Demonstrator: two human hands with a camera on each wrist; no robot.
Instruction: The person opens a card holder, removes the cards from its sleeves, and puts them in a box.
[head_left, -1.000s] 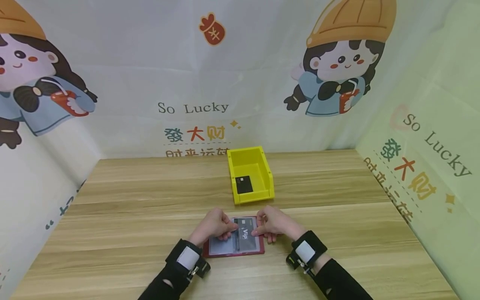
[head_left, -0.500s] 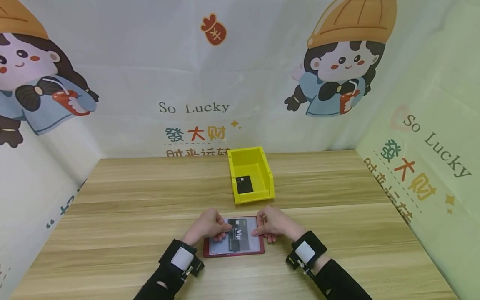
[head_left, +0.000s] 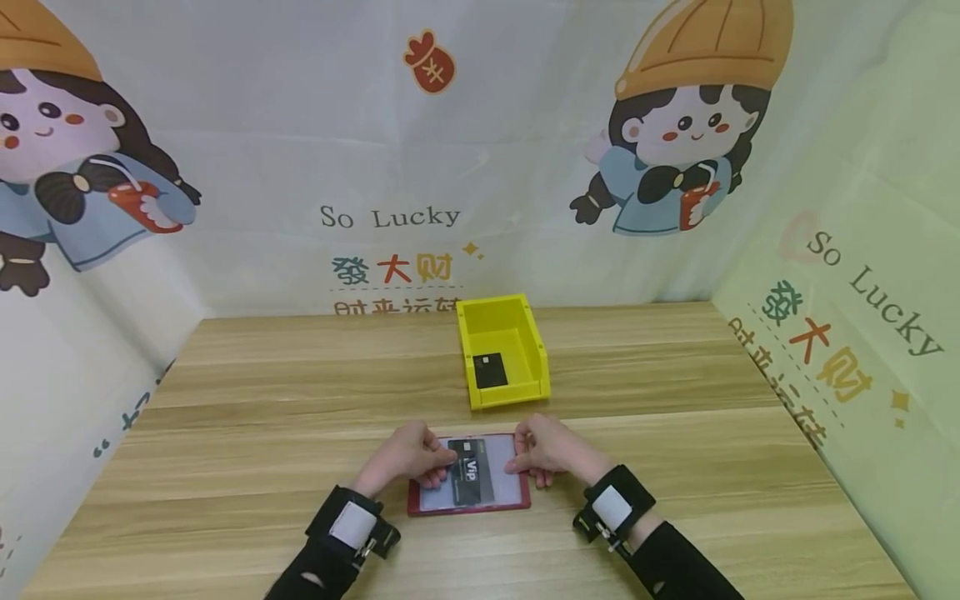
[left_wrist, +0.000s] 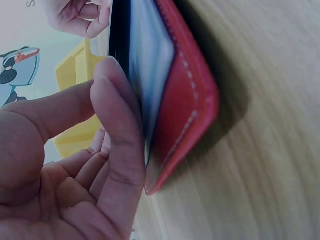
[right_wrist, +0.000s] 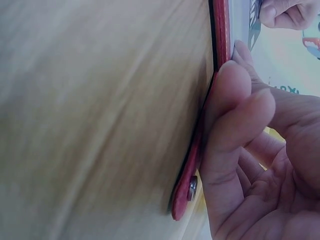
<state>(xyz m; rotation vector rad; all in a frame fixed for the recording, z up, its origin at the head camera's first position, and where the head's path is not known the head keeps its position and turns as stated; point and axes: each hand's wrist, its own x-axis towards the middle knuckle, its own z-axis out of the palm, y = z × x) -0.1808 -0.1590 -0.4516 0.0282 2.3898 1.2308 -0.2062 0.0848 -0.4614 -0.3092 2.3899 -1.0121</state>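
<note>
A dark card [head_left: 470, 472] marked "Vip" lies over the open red card holder [head_left: 468, 511] with clear plastic sleeves. Its left part shows black; the right part looks paler, as if seen through plastic. My left hand [head_left: 408, 454] pinches the card's left edge between thumb and forefinger, also seen close up in the left wrist view. At the opposite side, my right hand [head_left: 551, 447] grips the holder's right edge, thumb on the sleeve and fingers at the cover. A red strap [right_wrist: 186, 185] with a metal snap [right_wrist: 192, 188] sticks out below those fingers in the right wrist view.
Behind the holder stands a yellow bin [head_left: 504, 350] with a black card [head_left: 491, 371] lying inside. The wooden table [head_left: 285, 375] runs back to a printed cloth wall [head_left: 510, 192], which also closes off both sides.
My left hand has drawn the "Vip" card leftward, from the holder's right half to about its middle. The right hand and the holder have stayed nearly in place.
</note>
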